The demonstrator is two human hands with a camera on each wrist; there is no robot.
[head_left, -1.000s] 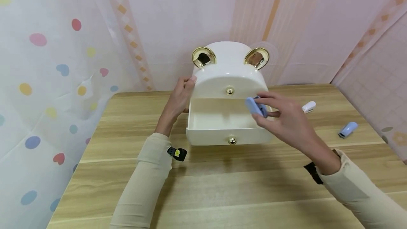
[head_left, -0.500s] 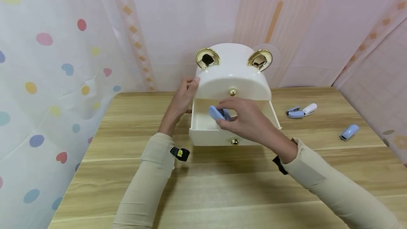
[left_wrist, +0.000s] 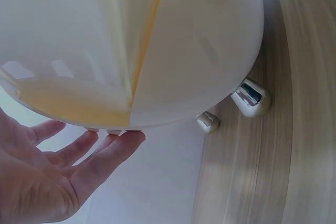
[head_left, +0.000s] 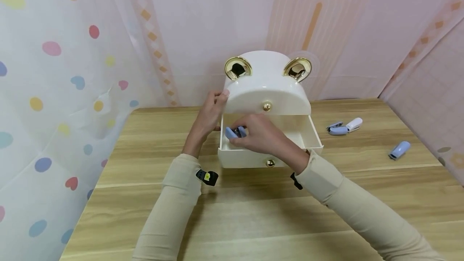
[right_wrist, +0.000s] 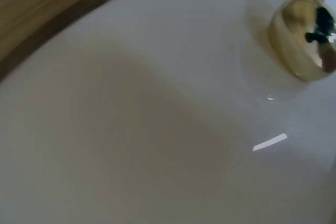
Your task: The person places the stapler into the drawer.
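Pinching blue stapler point(head_left: 235, 133), right hand point(head_left: 262, 137) lowers it into left end of open drawer point(head_left: 311, 135); left hand point(head_left: 208, 117), fingers straight, rests against left side of white box point(head_left: 267, 85); two more staplers point(head_left: 399, 150) far right on table point(head_left: 253, 208).

Three blue staplers point(head_left: 235, 133) (maybe four), one cream drawer box point(head_left: 267, 88), two hands point(head_left: 208, 117)

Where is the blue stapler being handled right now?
In the head view, the right hand holds the blue stapler over the open drawer's left end.

Stapler point(head_left: 235, 133) in drawer point(head_left: 270, 160) — left end
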